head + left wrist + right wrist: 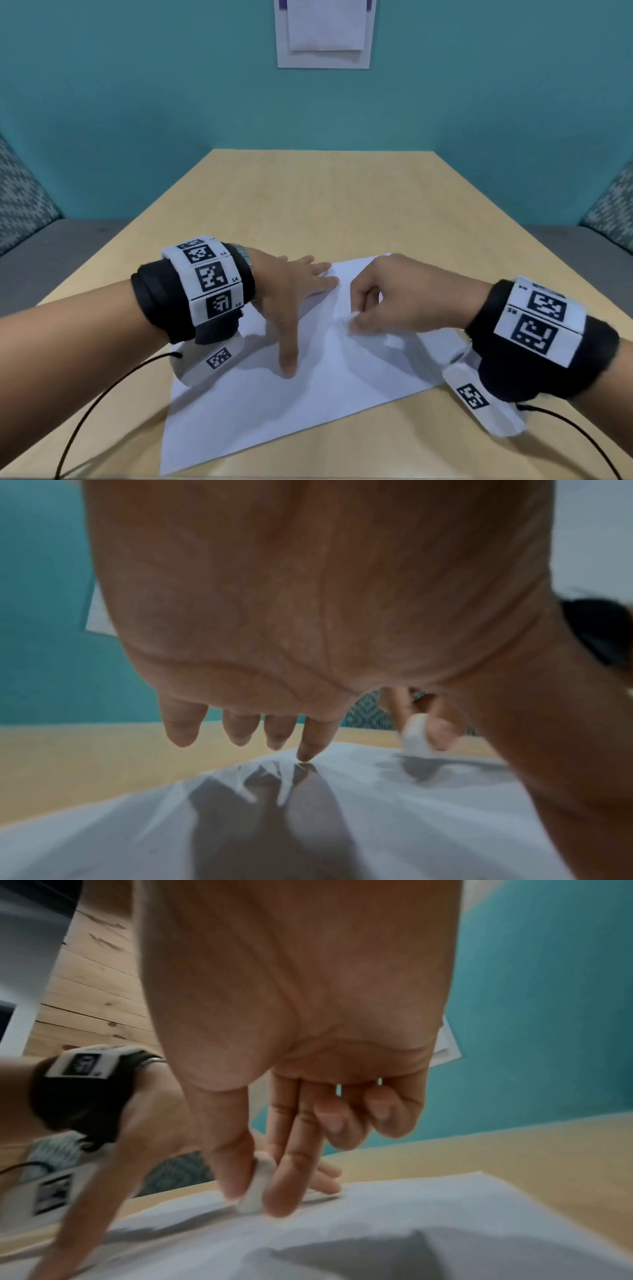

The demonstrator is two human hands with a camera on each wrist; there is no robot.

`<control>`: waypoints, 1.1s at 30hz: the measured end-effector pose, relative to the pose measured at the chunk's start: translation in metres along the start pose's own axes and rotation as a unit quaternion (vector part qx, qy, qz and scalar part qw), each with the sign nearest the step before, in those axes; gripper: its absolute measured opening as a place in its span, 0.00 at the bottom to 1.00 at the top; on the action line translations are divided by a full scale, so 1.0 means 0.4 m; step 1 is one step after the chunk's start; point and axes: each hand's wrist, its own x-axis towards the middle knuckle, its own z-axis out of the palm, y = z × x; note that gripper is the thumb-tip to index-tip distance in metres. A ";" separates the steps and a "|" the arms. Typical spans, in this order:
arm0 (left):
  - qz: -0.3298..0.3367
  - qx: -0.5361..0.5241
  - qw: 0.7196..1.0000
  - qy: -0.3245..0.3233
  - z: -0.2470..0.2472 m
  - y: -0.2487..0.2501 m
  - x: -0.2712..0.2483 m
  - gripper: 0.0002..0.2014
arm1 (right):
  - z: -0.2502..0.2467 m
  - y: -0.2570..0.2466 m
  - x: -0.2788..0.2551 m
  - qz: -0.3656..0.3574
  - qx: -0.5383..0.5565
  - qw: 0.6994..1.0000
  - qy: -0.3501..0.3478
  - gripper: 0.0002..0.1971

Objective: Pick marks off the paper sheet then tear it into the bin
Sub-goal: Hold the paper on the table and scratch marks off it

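A white paper sheet (308, 394) lies askew on the wooden table (308, 205), near its front edge. My left hand (291, 294) is spread flat on the sheet's upper left part, with straight fingers (310, 748) pressing it down and the thumb pointing towards me. My right hand (370, 308) hovers over the sheet's upper right part and pinches a small white eraser (255, 1188) between thumb and fingers, its tip on the paper sheet (377, 1218). The eraser (416, 734) also shows in the left wrist view. No marks are visible on the sheet.
The far half of the table is bare wood. A teal wall (171, 102) stands behind it with a white paper notice (323, 34) taped up. Patterned cushions (20, 192) flank the table on both sides. Black cables (89, 411) trail from both wrists. No bin is in view.
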 end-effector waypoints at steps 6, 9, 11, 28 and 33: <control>-0.007 -0.066 0.998 -0.002 0.014 -0.002 0.000 0.76 | -0.052 0.046 0.004 0.041 0.011 0.996 0.074 0.08; -0.016 -0.084 0.996 -0.004 0.021 -0.001 0.005 0.76 | -0.038 0.048 0.022 0.055 0.008 0.997 0.061 0.05; -0.011 -0.092 0.996 -0.006 0.019 0.000 0.005 0.75 | -0.032 0.055 0.040 0.067 0.002 0.996 0.060 0.05; -0.005 -0.081 0.997 -0.005 0.009 0.015 0.011 0.73 | -0.040 0.006 0.090 0.038 0.017 0.995 -0.092 0.07; -0.005 -0.078 0.997 -0.004 0.008 0.013 0.011 0.75 | -0.060 0.042 0.117 0.073 -0.057 0.996 0.000 0.06</control>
